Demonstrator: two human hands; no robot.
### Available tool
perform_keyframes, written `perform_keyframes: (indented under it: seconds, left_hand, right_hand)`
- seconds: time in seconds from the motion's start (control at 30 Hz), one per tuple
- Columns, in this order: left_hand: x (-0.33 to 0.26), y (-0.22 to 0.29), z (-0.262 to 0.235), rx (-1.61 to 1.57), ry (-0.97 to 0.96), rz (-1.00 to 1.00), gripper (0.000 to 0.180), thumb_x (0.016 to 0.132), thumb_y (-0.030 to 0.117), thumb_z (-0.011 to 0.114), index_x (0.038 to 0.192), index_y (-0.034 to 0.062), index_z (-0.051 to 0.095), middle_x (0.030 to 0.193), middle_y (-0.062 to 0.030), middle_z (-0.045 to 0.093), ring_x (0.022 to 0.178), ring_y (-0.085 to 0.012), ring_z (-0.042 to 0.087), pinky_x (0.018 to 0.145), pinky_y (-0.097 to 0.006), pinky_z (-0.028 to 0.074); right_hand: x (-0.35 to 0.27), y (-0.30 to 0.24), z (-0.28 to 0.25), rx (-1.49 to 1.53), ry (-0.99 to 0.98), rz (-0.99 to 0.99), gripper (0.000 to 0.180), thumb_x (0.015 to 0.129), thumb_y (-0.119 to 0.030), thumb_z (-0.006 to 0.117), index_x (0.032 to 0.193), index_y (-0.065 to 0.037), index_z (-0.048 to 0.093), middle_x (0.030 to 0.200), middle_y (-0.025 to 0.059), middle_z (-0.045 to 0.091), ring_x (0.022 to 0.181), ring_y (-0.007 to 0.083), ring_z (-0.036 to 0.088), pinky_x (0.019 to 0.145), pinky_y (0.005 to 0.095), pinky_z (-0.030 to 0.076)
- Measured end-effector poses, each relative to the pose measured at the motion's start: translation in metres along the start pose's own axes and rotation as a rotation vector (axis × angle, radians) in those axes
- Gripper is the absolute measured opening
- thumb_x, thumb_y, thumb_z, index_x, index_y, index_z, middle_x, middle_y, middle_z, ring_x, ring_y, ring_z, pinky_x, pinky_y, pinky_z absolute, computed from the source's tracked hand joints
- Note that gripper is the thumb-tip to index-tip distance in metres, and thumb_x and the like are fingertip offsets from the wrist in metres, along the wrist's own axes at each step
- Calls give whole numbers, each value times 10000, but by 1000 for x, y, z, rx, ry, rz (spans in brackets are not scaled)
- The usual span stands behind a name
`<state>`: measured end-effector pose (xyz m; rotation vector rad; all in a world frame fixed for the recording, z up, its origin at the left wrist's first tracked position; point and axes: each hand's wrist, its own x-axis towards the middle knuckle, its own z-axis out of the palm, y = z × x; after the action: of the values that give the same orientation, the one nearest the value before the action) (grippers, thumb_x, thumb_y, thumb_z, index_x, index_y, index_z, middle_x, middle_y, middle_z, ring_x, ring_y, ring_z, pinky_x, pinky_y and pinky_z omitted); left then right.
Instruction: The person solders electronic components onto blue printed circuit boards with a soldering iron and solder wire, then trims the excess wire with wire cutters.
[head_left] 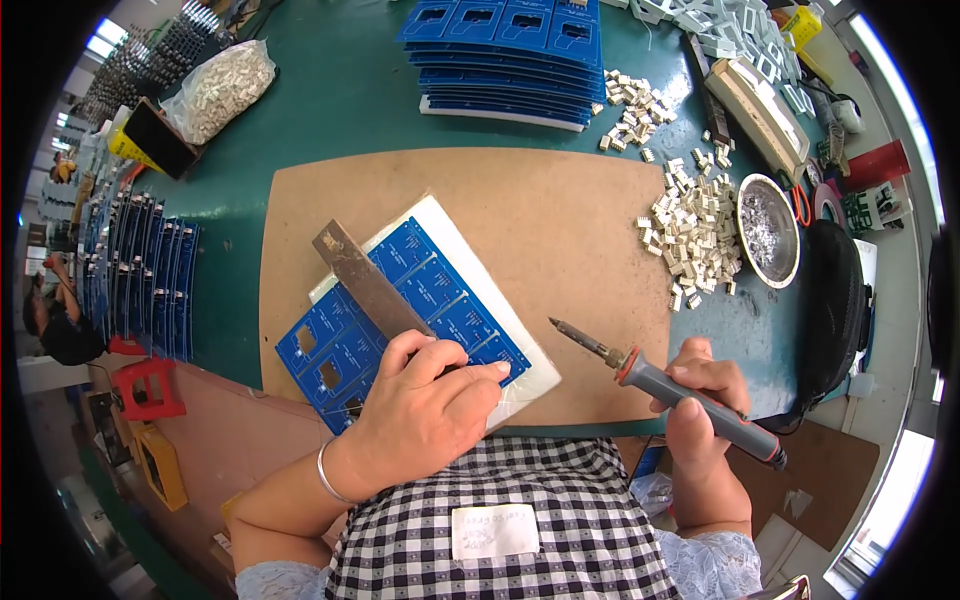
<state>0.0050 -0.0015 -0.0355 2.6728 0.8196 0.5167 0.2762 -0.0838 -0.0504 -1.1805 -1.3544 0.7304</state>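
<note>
My right hand [708, 390] is wrapped round the grey handle of a soldering iron [690, 400], whose dark tip points up and left over the brown work mat. My left hand [425, 405] presses down at the near end of a rusty metal bar [360, 275], fingers curled over it. That bar lies across a blue circuit board panel [410, 250] with cut-out windows. Near the board's right corner rests my left thumb; anything beneath it is hidden. Under the panel sits a white slab [525, 350], tilted on the mat. The iron's tip is apart from the board.
Brown mat [560, 210] covers the green table's front. A stack of blue boards [505, 70] stands behind it. White connectors [695, 230] lie heaped right, beside a metal bowl [768, 230] of scraps. A bag of pale parts [222, 90] and upright boards [150, 270] are left.
</note>
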Motion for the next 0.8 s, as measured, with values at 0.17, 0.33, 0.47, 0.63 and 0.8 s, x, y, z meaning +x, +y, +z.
perform_keyframes:
  seconds: [0.17,0.33,0.47,0.63,0.8]
  left_hand:
    - [-1,2,-3,-22,-22,-31,139,721,115,699,823,121,604,1049,27,675,940,-182,524,892,-403,358]
    - [-4,-1,-8,-56,69,-68,145,688,96,685,783,123,580,1054,17,671,972,-209,527,881,-415,347]
    - [-2,-1,-7,65,175,-137,198,608,47,662,752,126,552,1065,-12,639,970,-259,526,846,-427,342]
    - [0,0,-4,62,176,-145,205,601,41,658,752,127,550,1001,-14,600,951,-247,526,846,-424,329]
    - [-1,-1,-1,79,178,-154,229,596,41,665,772,126,547,977,-14,584,944,-242,527,848,-423,321]
  right_hand:
    - [1,1,5,14,14,2,253,860,-296,632,922,-66,546,622,29,604,563,125,564,789,350,364]
    - [6,2,5,66,-66,-61,205,818,-193,650,935,-43,573,656,48,642,585,153,586,777,354,372]
    - [7,5,7,84,-143,-66,201,795,-183,662,916,-34,601,679,60,656,574,162,580,744,352,363]
    - [5,7,6,92,-158,-45,206,768,-181,684,892,-27,623,676,61,651,572,170,570,723,351,359]
    - [4,9,8,77,-172,-53,206,761,-172,690,888,-24,625,668,61,643,563,183,558,705,350,370]
